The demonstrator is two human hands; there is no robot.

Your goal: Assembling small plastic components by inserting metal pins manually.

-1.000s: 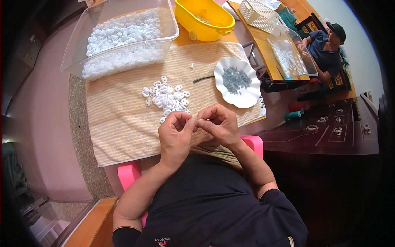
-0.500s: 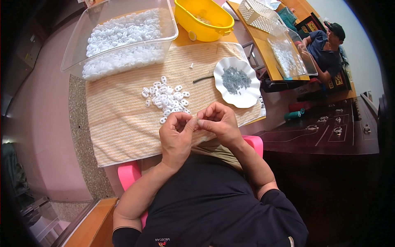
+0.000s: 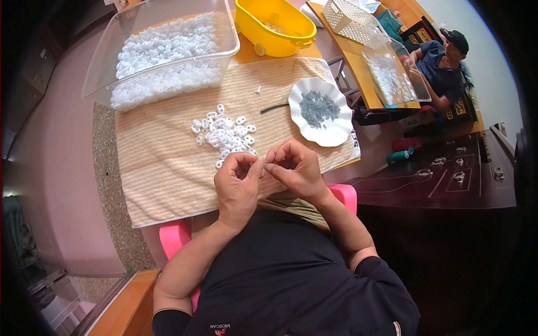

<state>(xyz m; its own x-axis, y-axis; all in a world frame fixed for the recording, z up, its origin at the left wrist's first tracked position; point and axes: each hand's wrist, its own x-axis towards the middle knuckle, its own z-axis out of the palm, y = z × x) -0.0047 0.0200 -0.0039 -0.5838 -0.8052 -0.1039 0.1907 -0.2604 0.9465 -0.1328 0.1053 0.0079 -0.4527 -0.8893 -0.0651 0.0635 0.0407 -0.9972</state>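
My left hand (image 3: 238, 182) and my right hand (image 3: 295, 169) meet over the near edge of the towel-covered table (image 3: 162, 179). Both are closed in a pinch, fingertips together, on something too small to make out. Just beyond my left hand lies a loose pile of small white plastic pieces with two holes (image 3: 224, 134). To the right, a white scalloped plate (image 3: 330, 134) holds a heap of tiny grey, see-through pieces (image 3: 319, 109). A thin dark stick (image 3: 273, 108) rests by the plate's left rim, and a small white peg (image 3: 258, 89) lies farther back.
A clear plastic bin (image 3: 224, 53) full of white pieces stands at the back left. Beside it is a yellow tub (image 3: 274, 42) with small wheels. At the far right, another person (image 3: 443, 73) sits at a second table with a clear tray (image 3: 420, 92) and a white basket (image 3: 347, 22).
Both hands stay pinched together at nearly the same spot, with only slight finger movement. The whole view has shifted a few pixels.
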